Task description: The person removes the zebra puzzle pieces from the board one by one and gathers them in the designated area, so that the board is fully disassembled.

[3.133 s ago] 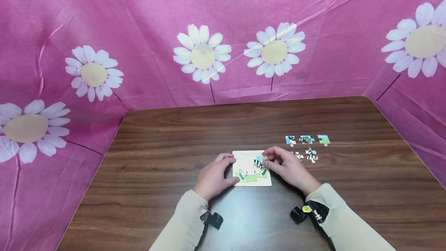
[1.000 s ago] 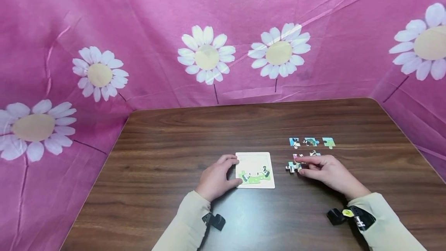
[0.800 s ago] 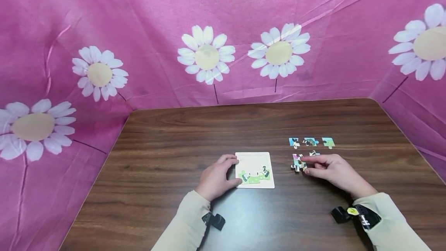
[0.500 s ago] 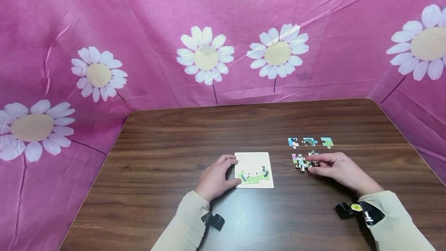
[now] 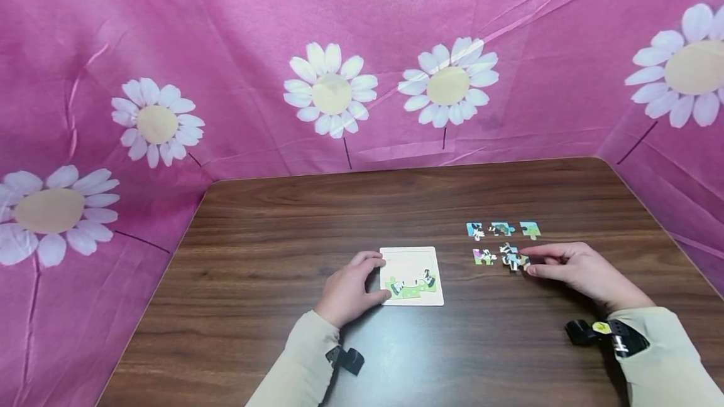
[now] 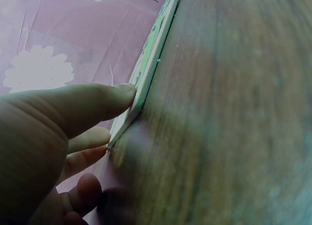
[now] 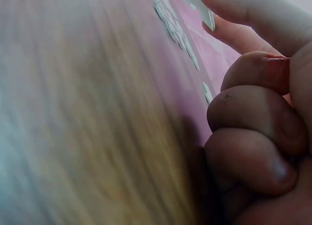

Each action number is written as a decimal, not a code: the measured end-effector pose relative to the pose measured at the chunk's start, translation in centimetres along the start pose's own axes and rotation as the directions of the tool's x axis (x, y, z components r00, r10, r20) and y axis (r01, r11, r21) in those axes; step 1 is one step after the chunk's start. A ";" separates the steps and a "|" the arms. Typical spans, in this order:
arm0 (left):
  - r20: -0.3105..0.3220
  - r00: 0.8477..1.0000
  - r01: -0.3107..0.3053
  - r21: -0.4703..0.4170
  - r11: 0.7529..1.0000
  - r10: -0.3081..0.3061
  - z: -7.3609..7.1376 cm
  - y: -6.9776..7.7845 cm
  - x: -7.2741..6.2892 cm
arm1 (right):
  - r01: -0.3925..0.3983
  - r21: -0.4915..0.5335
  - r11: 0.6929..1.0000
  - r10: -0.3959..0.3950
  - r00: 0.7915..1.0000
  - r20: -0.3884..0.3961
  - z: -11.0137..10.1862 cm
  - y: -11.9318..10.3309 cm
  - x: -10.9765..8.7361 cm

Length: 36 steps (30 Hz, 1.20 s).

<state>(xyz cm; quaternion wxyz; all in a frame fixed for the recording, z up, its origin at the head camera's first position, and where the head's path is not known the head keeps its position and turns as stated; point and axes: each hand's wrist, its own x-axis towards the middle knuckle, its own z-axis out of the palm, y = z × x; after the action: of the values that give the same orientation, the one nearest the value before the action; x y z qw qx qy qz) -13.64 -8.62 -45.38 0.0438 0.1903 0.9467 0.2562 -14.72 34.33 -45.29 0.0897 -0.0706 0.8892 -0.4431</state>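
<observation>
A square white puzzle board (image 5: pixel 410 262) lies on the table, with green and black-and-white pieces fitted along its lower part. My left hand (image 5: pixel 349 289) holds the board at its left edge, the thumb at the near corner and fingertips at the far one. In the left wrist view the thumb (image 6: pixel 97 103) lies on the border of the board. To the right, my right hand (image 5: pixel 582 274) pinches a puzzle piece (image 5: pixel 513 262) between thumb and index finger. That piece overlaps a loose zebra-patterned piece (image 5: pixel 507 248) in the head view. The other right fingers are curled in the right wrist view.
Three loose pieces form a far row: a blue one (image 5: pixel 475 230), a dark-patterned one (image 5: pixel 501 228) and a green one (image 5: pixel 530 229). Nearer lies a pink-and-green piece (image 5: pixel 484 257). Flowered pink cloth (image 5: pixel 243 49) rises behind the brown table (image 5: pixel 283 218).
My right hand has carried the pinched puzzle piece off the board's right side and rightwards to the loose pieces. My left hand stays at the board's left edge.
</observation>
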 end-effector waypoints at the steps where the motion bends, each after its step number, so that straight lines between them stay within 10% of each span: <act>1: 0.000 1.000 0.000 -0.001 1.000 0.000 0.0 0.0 0.0 | 0.002 -0.001 1.000 -0.002 1.000 -0.001 -0.1 0.1 0.0; 18: 0.007 1.000 0.000 0.002 1.000 0.000 0.0 0.1 0.1 | -0.010 -0.134 0.991 0.004 0.999 -0.048 -3.2 2.7 -0.1; 36: 0.010 1.000 0.005 -0.005 1.000 -0.005 -0.2 -0.1 0.0 | 0.052 -0.308 0.950 -0.076 0.995 -0.066 -1.5 1.5 -0.2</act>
<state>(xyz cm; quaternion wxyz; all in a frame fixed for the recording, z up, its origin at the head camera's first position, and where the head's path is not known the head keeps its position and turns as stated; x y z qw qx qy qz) -13.68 -8.82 -45.32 0.0495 0.1890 0.9463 0.2577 -14.92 36.48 -45.58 0.0287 -0.0953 0.9471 -0.3050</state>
